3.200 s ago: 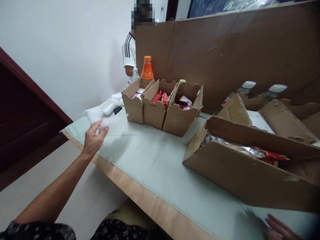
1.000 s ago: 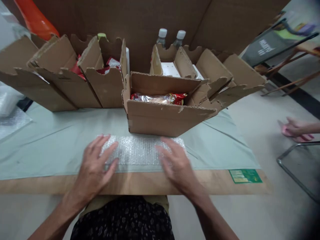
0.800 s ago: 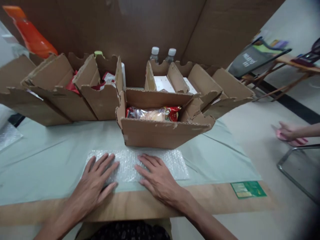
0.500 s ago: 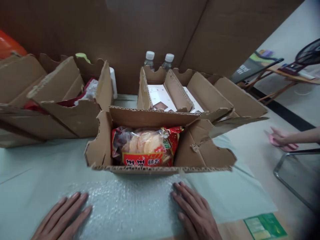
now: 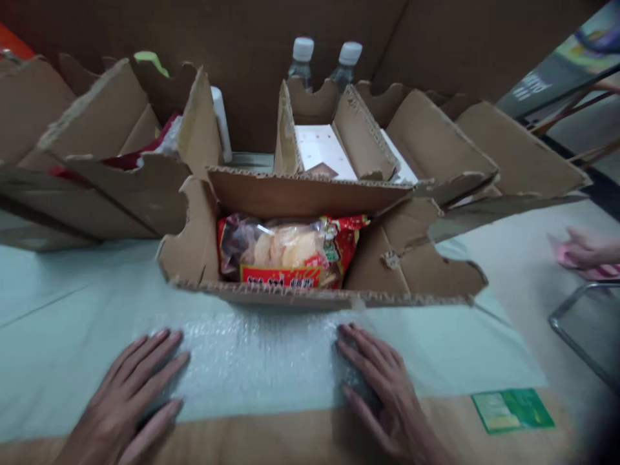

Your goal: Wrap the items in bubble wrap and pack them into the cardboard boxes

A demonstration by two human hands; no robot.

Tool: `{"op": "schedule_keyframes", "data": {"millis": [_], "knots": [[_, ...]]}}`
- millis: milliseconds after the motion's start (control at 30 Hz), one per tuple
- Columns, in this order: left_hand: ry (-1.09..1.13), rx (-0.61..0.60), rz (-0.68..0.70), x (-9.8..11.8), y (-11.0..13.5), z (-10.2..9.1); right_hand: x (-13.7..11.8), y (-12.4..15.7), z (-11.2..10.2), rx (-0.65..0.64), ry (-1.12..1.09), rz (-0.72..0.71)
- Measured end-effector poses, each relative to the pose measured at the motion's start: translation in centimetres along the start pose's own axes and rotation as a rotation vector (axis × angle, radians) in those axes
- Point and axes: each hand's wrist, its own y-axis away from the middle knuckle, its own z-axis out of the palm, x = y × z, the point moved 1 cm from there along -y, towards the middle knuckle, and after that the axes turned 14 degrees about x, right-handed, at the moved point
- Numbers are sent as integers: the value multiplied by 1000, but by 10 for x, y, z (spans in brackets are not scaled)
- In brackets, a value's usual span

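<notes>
A sheet of bubble wrap (image 5: 261,361) lies flat on the pale green table cover near the table's front edge. My left hand (image 5: 128,397) rests flat on its left end, fingers spread. On the sheet's right end my right hand (image 5: 382,387) lies flat with its fingers stretched out. Just behind the sheet stands an open cardboard box (image 5: 310,297) holding a red snack bag of round crackers (image 5: 290,252).
More open cardboard boxes (image 5: 111,187) stand to the left and behind (image 5: 387,135), with two capped water bottles (image 5: 324,58) at the back against a tall cardboard wall. A green label (image 5: 512,410) sticks to the table edge. Another person's hand (image 5: 588,252) shows at the right.
My hands have slid apart from the middle of the bubble wrap to its two ends. The view has moved closer and tilted down into the box with the snack bag.
</notes>
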Motion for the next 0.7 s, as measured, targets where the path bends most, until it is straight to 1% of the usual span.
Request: {"op": "schedule_keyframes", "data": {"millis": [100,167,267,333,400,500,567,633,700], "knots": [[50,34,3,8,-21,-12,1,-4,2,14,-28,-40],[91,82,-12,10,-26,-17,2,-2,6,-4,-29,-50],[148,134,-22,10,-22,-18,0,-2,11,-13,16,-81],[156,160,-19,10,-18,-18,-3,-4,10,36,74,-128],[135,181,-24,9,-17,-21,-12,-8,5,112,123,-187],[70,229,-21,5,-25,-34,-38,-11,-8,206,127,-259],[12,292,-12,-2,-37,-45,-65,-10,-15,220,84,-280],[-46,355,-1,-13,-55,-53,-97,-6,-15,203,1,-301],[-97,394,6,-27,-75,-56,-132,1,-8,143,-123,-346]]}}
